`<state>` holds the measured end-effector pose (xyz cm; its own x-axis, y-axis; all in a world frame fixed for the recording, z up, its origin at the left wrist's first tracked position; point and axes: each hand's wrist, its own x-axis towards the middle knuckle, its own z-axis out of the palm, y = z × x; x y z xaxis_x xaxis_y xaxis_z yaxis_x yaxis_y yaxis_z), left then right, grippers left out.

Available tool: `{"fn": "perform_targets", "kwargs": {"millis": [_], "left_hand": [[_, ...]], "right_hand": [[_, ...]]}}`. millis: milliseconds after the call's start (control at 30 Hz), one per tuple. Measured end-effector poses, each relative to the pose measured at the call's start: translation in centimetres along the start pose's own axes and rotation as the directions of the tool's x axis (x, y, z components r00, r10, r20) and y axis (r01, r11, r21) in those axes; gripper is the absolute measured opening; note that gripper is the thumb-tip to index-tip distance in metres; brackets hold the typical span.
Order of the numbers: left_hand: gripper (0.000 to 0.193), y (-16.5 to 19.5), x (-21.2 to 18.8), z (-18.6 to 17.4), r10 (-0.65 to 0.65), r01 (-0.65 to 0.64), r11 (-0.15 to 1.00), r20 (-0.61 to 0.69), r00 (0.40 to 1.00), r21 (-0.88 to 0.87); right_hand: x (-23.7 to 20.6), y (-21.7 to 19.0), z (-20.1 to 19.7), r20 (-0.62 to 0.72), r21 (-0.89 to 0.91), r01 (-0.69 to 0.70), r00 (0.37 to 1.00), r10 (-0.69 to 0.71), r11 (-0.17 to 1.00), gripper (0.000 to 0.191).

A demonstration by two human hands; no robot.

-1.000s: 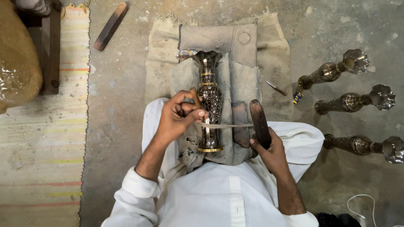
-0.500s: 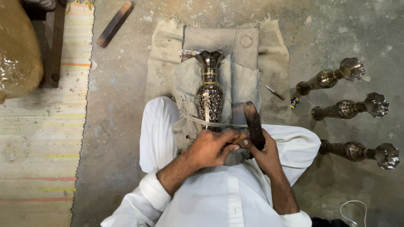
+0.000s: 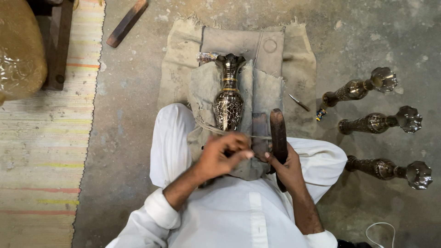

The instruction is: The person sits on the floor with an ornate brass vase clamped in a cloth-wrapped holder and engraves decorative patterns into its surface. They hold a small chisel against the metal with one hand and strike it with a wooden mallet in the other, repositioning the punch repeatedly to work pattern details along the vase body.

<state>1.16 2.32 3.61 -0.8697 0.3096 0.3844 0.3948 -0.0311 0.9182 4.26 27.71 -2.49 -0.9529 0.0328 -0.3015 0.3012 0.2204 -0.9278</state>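
The left grip (image 3: 223, 156) is curled shut over the foot of the engraved brass vase (image 3: 228, 98), fingers pinched together as if around something too small to make out, while the right grip (image 3: 285, 165) is clenched around a dark wooden mallet (image 3: 278, 138), its head pointing away from the person. The vase lies on its side in the person's lap, fluted mouth pointing away, bedded in a folded grey cloth pad (image 3: 257, 87) with a thin cord (image 3: 206, 126) drawn across its belly. Under the pad a burlap sack (image 3: 177, 69) is spread on the concrete floor (image 3: 128, 115). Just right of the pad lies a small pointed metal tool (image 3: 299, 102). Further right three matching brass vases (image 3: 374, 121) lie side by side on the floor. To the left runs a striped woven mat (image 3: 41, 151), and a flat wooden stick (image 3: 127, 23) lies near the top.
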Motion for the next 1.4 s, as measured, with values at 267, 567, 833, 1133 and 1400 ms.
{"fn": "perform_targets", "kwargs": {"millis": [267,567,833,1133,1400], "left_hand": [[0.032,-1.6,0.1,-6.4,-0.41,0.366,0.911,-0.309,0.858,-0.191],[0.029,0.3,-0.3,-8.4,-0.526,0.533,0.846,-0.15,0.837,0.007],[0.044,0.9,3.0,-7.3,-0.393,0.397,0.908,-0.058,0.918,0.131],[0.035,1.5,9.4,-6.3,-0.169,0.017,0.925,0.372,0.913,0.379],[0.038,1.5,9.9,-5.6,-0.155,-0.115,0.859,0.467,0.871,0.499]], "right_hand": [[0.7,0.2,-0.3,0.081,-0.044,0.068,0.995,-0.065,0.997,0.029],[1.6,-1.4,-0.1,0.143,0.008,0.063,0.988,-0.063,0.998,0.029],[2.3,-1.9,-0.4,0.195,0.091,0.056,0.978,-0.073,0.994,0.028],[2.5,-2.0,-2.3,0.161,-0.043,0.106,0.982,-0.097,0.993,0.03],[3.3,-3.7,-3.7,-0.012,-0.203,0.25,0.966,-0.258,0.947,0.031]]}}
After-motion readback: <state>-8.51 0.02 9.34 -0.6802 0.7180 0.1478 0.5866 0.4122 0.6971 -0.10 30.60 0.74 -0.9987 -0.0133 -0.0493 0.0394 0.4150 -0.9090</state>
